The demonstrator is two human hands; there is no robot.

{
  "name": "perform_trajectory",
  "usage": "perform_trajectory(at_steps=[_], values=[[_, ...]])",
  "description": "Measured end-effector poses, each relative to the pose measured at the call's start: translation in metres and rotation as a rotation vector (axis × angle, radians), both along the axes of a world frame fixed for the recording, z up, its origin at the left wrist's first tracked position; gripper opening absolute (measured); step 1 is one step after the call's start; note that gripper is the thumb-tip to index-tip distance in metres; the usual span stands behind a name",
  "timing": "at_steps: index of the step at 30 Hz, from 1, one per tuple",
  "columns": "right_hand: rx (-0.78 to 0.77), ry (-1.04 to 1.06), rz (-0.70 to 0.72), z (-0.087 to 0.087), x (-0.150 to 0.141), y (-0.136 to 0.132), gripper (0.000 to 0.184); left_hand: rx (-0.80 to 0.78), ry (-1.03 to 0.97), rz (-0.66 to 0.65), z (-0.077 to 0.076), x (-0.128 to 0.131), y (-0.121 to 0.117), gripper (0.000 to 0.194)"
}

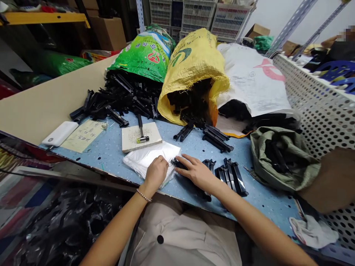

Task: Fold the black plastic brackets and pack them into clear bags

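My left hand [157, 170], with a beaded bracelet at the wrist, is closed at the edge of a stack of clear plastic bags [146, 157], its fingertips pinching the film. To its right, my right hand [195, 170] lies with fingers spread over a row of long black plastic parts [201, 192], which it partly hides. More black parts [231, 177] are lined up just right of that hand. Behind the bags, a small hammer [141, 131] rests on a pale block [127, 140].
Green [146, 55], yellow [194, 55] and white sacks [249, 77] stand at the back, black parts [119, 96] spilling out. A white power bank [60, 133] and handwritten note [81, 136] lie left. An olive sack [285, 162] and cloth glove [313, 231] sit right, by a perforated panel [318, 103].
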State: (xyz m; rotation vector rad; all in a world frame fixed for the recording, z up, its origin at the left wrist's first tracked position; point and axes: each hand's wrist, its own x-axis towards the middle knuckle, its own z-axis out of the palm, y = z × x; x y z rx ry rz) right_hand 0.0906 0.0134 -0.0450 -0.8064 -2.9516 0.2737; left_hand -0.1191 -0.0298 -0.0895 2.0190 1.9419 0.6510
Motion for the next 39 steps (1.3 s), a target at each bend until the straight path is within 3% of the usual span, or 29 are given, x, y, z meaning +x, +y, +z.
perform_trajectory(at_steps=[1, 3, 6, 9, 12, 15, 18, 21, 23, 25, 27, 32, 36, 39], values=[[0.024, -0.025, 0.083, 0.002, 0.001, 0.010, 0.043, -0.029, -0.036, 0.027, 0.001, -0.004, 0.002, 0.018], [0.071, -0.082, 0.113, 0.005, 0.006, 0.034, 0.042, -0.061, -0.080, 0.081, 0.005, -0.009, 0.004, 0.016], [0.113, -0.193, 0.002, 0.004, 0.016, 0.070, 0.040, -0.049, -0.075, 0.128, 0.012, -0.006, 0.003, 0.010], [0.069, -0.305, -0.074, 0.000, 0.031, 0.094, 0.030, -0.023, -0.069, 0.093, 0.014, 0.003, 0.001, 0.008], [-0.020, -0.314, -0.106, 0.001, 0.049, 0.105, 0.026, -0.085, -0.285, 0.124, 0.010, 0.002, 0.006, 0.009], [-0.114, -0.157, -0.259, 0.007, 0.063, 0.106, 0.027, -0.163, -0.534, 0.189, 0.005, -0.013, 0.017, 0.016], [-0.421, 0.191, -0.446, 0.015, 0.063, 0.087, 0.027, -0.224, -0.650, 0.165, 0.004, -0.029, 0.024, 0.025], [-1.014, 0.596, -0.509, 0.019, 0.046, 0.051, 0.036, -0.279, -0.749, 0.134, 0.007, -0.035, 0.026, 0.031], [-1.337, 0.757, -0.499, 0.017, 0.032, 0.025, 0.041, -0.271, -0.779, 0.161, 0.008, -0.034, 0.025, 0.031], [-1.470, 0.825, -0.510, 0.014, 0.021, 0.004, 0.041, -0.247, -0.776, 0.208, 0.008, -0.031, 0.025, 0.031], [-1.431, 0.822, -0.556, 0.011, 0.016, -0.010, 0.039, -0.256, -0.772, 0.217, 0.007, -0.028, 0.025, 0.031], [-1.063, 0.690, -0.645, 0.006, 0.017, -0.026, 0.036, -0.323, -0.787, 0.156, 0.006, -0.026, 0.024, 0.025], [-1.161, 0.575, -0.620, -0.001, 0.016, -0.032, 0.035, -0.284, -0.766, 0.185, 0.007, -0.024, 0.022, 0.016], [-1.220, 0.527, -0.679, -0.005, 0.015, -0.032, 0.035, -0.059, -0.562, 0.140, 0.008, -0.028, 0.017, 0.011]])
